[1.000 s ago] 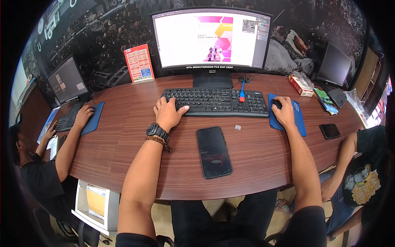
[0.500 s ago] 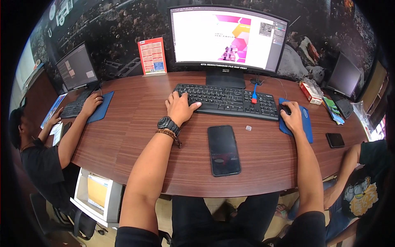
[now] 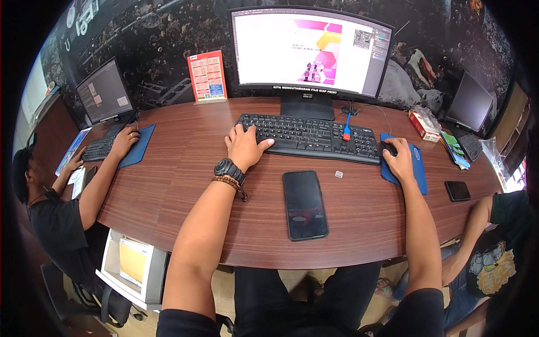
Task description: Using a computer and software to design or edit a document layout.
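Note:
My left hand [image 3: 246, 147] rests with fingers spread on the left end of a black keyboard [image 3: 314, 133]. A black watch [image 3: 229, 168] and a brown bead bracelet [image 3: 227, 181] circle that wrist. My right hand [image 3: 400, 162] is curled over a dark computer mouse [image 3: 388, 149] on a blue mouse pad [image 3: 417, 168]; the hand covers part of the mouse. Behind the keyboard, a curved monitor [image 3: 264, 50] displays a page with pink and orange hexagon shapes and dark text. A black smartphone [image 3: 305, 205] lies face up between my forearms.
A small clear piece [image 3: 338, 174] lies near the phone. A blue cable with a red connector [image 3: 346, 136] crosses the keyboard. A red-and-white calendar [image 3: 208, 77] stands left of the monitor. People sit either side; the left one [image 3: 62, 213] works at another computer. An open white drawer [image 3: 149, 275] is below.
The dark text on the monitor's page looks different, its letters now closer and higher. Both of my hands keep their places on the keyboard and mouse.

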`<state>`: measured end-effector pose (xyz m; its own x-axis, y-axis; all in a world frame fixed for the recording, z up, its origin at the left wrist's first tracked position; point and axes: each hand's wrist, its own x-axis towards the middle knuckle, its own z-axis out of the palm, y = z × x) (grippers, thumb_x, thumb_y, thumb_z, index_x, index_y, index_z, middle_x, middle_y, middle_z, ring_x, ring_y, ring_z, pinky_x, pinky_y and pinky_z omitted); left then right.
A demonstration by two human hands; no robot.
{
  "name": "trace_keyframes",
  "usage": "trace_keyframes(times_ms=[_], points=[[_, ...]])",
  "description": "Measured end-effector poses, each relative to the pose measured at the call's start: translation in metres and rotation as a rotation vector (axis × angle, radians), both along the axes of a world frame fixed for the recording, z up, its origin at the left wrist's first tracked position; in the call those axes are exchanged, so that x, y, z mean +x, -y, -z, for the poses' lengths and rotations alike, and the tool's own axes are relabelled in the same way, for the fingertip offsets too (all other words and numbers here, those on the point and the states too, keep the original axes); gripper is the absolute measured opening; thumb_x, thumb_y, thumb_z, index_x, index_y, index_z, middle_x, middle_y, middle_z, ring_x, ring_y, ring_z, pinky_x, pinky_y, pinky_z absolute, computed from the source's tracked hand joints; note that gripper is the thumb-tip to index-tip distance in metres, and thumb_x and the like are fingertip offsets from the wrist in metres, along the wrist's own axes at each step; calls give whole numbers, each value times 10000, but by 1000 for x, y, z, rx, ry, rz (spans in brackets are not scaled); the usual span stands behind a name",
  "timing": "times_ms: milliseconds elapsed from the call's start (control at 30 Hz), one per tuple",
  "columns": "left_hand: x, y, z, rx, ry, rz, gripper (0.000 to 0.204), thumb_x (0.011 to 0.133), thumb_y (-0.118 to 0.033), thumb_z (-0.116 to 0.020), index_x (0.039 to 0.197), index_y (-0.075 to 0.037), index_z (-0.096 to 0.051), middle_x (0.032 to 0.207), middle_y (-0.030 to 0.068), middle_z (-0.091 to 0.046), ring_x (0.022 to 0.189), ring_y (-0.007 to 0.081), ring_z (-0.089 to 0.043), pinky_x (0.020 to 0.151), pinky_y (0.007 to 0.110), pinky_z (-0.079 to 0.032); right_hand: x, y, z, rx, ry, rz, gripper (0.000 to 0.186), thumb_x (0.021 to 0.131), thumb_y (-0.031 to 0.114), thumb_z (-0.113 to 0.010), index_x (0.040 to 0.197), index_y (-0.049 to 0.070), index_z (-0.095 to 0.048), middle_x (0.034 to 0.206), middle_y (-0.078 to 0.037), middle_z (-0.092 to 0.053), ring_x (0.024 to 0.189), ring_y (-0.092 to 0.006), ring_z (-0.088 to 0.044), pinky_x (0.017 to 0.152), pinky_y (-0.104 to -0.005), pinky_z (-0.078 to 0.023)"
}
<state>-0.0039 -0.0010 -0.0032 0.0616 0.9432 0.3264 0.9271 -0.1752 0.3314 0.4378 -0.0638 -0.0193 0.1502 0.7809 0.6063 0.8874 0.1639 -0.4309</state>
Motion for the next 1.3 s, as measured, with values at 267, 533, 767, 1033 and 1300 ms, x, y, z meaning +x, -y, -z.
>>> trace_keyframes(times_ms=[267,533,767,1033,1300], points=[[-3,-1,2,14,4,1,702,883,-540,-675,1336,-11,-578,1413,273,-434,1367,437,-351,1115,583,-274,-2,-3,0,-34,-30,151,336,789,206,-653,1095,74,-697,1210,-161,-590,1126,-375,-593,964,-441,-490],[-3,-3,5,45,3,10,698,878,-541,-681,1331,-19,-585,1404,275,-442,1358,435,-362,1110,590,-279,-1,-1,0,-36,-43,186,342,786,207,-658,1100,79,-700,1217,-165,-587,1126,-374,-595,969,-439,-491],[-1,1,2,62,-50,-7,691,891,-538,-669,1336,-16,-586,1371,267,-479,1311,431,-423,1096,527,-338,0,-1,0,-34,-53,184,346,781,215,-662,1096,77,-702,1208,-163,-589,1118,-372,-599,961,-435,-494],[-1,1,2,52,-29,-2,694,882,-543,-677,1325,-15,-591,1381,272,-469,1321,431,-406,1094,547,-322,3,-3,2,-31,-46,180,345,780,220,-661,1089,77,-708,1194,-165,-591,1112,-371,-601,962,-436,-493],[-1,0,2,57,-43,-8,702,884,-545,-676,1335,-15,-588,1388,283,-472,1318,435,-421,1100,529,-336,1,-2,0,-37,-43,177,357,780,222,-660,1103,76,-706,1215,-170,-587,1112,-370,-603,958,-433,-496]])
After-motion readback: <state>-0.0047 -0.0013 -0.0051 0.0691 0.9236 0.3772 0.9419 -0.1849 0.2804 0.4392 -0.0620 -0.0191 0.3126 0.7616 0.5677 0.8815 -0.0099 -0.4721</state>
